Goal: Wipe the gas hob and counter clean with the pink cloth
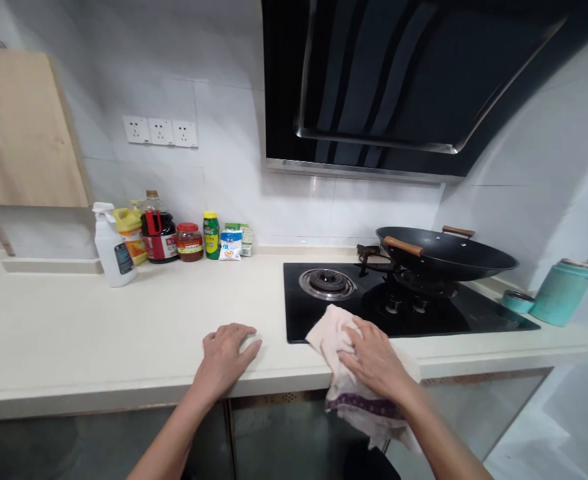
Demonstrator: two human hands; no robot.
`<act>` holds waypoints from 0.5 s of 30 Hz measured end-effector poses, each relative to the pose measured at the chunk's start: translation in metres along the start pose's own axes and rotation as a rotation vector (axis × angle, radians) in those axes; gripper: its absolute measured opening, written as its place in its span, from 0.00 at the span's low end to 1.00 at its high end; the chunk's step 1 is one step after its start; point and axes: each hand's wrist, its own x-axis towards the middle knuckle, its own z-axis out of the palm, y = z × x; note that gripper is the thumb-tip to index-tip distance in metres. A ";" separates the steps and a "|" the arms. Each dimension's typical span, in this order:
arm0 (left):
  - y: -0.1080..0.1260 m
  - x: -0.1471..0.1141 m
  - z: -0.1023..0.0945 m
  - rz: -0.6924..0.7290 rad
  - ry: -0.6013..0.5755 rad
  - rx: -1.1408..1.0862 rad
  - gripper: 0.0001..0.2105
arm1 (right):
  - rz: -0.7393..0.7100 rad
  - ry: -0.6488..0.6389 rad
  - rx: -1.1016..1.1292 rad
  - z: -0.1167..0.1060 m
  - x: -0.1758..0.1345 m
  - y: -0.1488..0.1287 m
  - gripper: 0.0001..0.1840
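Observation:
My left hand [227, 357] rests on the pale countertop [139, 340] near its front edge, thumb and fingers apart, with nothing in it. To the right, my right hand [375, 359] presses on a whitish cloth [335, 340] with a purple band, its fingers curved into the fabric. The cloth lies over the front left edge of the black gas stove [303, 319] and hangs down past the counter's edge. Part of it is hidden under my right hand and forearm. Behind it is the left burner [328, 283], which carries no pan.
A black wok [454, 257] with wooden handles sits on the right burner. A turquoise jar [563, 293] stands at the far right. Along the wall are a spray bottle [113, 250], a soy sauce bottle [160, 237], and several condiments. The range hood [374, 80] overhangs the stove.

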 end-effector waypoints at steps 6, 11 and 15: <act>0.002 0.011 -0.007 -0.002 -0.144 0.018 0.17 | -0.165 -0.205 0.166 0.003 0.052 -0.063 0.33; 0.019 0.039 -0.005 0.075 -0.264 0.010 0.27 | -0.169 -0.230 0.174 0.010 0.087 -0.073 0.35; 0.031 0.068 0.005 0.103 -0.325 0.116 0.28 | -0.160 -0.264 0.172 0.012 0.106 -0.065 0.32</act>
